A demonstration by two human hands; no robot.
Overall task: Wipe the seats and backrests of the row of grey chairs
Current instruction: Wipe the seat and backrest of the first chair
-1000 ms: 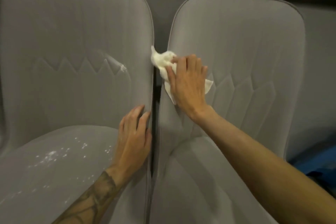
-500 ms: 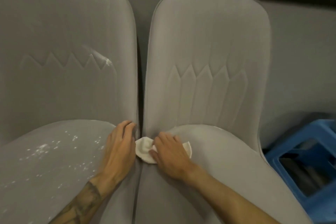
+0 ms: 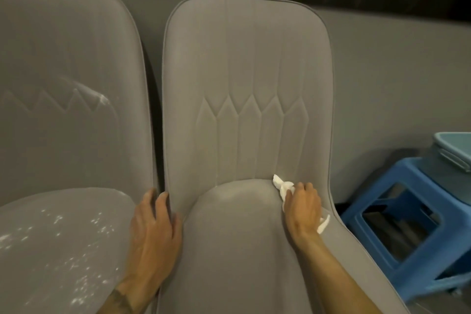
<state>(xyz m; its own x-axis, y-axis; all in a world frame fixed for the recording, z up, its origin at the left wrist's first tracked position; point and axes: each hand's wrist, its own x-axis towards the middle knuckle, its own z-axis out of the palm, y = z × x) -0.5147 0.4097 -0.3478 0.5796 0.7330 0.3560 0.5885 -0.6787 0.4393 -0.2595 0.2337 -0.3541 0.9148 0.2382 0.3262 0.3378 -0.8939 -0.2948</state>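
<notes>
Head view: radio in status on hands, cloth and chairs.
Left hand open, resting where left chair meets right chair. Right hand grips white cloth at right chair's seat crease. Left chair seat speckled white. Nothing blocking.

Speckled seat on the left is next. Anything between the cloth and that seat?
Only the left hand: it rests over the gap between the speckled seat and the right chair, on the way from the white cloth gripped by the right hand. Nothing else visible.

No legible text or labels.
</notes>
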